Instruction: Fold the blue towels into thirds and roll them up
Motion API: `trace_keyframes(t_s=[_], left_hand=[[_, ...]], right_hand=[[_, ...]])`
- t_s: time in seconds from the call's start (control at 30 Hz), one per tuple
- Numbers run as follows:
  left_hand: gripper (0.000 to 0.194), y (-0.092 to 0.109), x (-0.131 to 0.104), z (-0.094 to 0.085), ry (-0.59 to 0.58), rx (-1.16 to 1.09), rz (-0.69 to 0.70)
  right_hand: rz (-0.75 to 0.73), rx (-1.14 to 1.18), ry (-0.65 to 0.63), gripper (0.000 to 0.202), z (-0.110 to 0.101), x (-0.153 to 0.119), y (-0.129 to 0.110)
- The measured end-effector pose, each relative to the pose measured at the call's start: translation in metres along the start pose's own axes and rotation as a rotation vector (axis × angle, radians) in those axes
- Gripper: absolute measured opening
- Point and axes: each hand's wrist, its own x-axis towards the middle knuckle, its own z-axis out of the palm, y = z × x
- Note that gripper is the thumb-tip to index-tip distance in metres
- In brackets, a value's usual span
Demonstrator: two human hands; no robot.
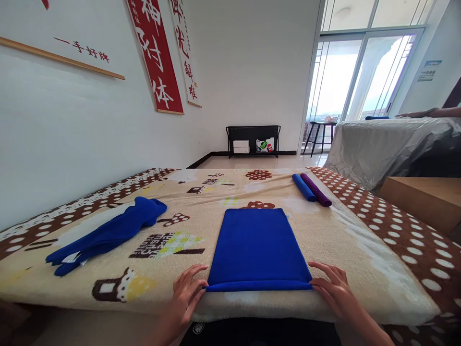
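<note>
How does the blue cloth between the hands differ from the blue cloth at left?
The flat cloth is mostly smooth and rectangular; the crumpled cloth is long, bunched. The left hand and right hand pinch the flat cloth's near corners; the crumpled cloth lies untouched. Both cloths are blue.

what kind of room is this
Perhaps a home or casual workroom: a patterned blanket is spread in front, a red banner hangs on the wall, and a plastic-covered table stands near glass doors.
</note>
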Motion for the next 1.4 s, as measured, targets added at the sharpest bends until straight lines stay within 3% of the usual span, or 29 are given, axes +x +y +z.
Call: trace_keyframes(t_s=[0.1, 0.17, 0.23, 0.4, 0.57, 0.73, 0.87, 0.97, 1.13, 1.2, 1.3, 1.4], left_hand=[[0.021, 0.010, 0.004, 0.001, -0.053, -0.026, -0.097], [0.024, 0.018, 0.008, 0.005, -0.027, -0.017, -0.145], [0.024, 0.027, 0.013, 0.011, 0.035, 0.026, -0.172], [0.017, 0.045, 0.023, 0.025, 0.220, 0.234, -0.230], [0.017, 0.053, 0.028, 0.037, 0.368, 0.368, -0.286], [0.030, 0.082, 0.043, 0.058, 0.441, 0.243, -0.093], [0.037, 0.113, 0.058, 0.075, 0.370, 0.097, 0.141], [0.049, 0.112, 0.058, 0.078, 0.316, 0.044, 0.297], [0.054, 0.076, 0.035, 0.065, 0.255, 0.119, 0.259], [0.053, 0.070, 0.030, 0.061, 0.271, 0.174, 0.211], [0.050, 0.085, 0.033, 0.064, 0.291, 0.220, 0.143], [0.054, 0.115, 0.046, 0.075, 0.225, 0.177, 0.192]], right_hand=[[0.046, 0.039, -0.047, 0.021, 0.002, 0.004, -0.005], [0.081, 0.040, -0.050, 0.023, 0.006, 0.008, -0.010], [0.118, 0.018, -0.018, 0.023, 0.013, 0.011, -0.016], [0.295, -0.088, 0.198, 0.022, 0.033, 0.023, -0.037], [0.427, -0.225, 0.263, 0.016, 0.038, 0.032, -0.055], [0.179, -0.171, 0.315, 0.025, 0.044, 0.042, -0.077], [0.021, -0.043, 0.280, 0.027, 0.052, 0.055, -0.103], [-0.002, -0.014, 0.265, 0.032, 0.054, 0.053, -0.104], [0.026, -0.070, 0.174, 0.037, 0.047, 0.029, -0.077], [0.048, -0.082, 0.182, 0.037, 0.045, 0.025, -0.074], [0.042, -0.041, 0.172, 0.038, 0.045, 0.036, -0.088], [-0.022, 0.053, 0.094, 0.041, 0.047, 0.056, -0.114]])
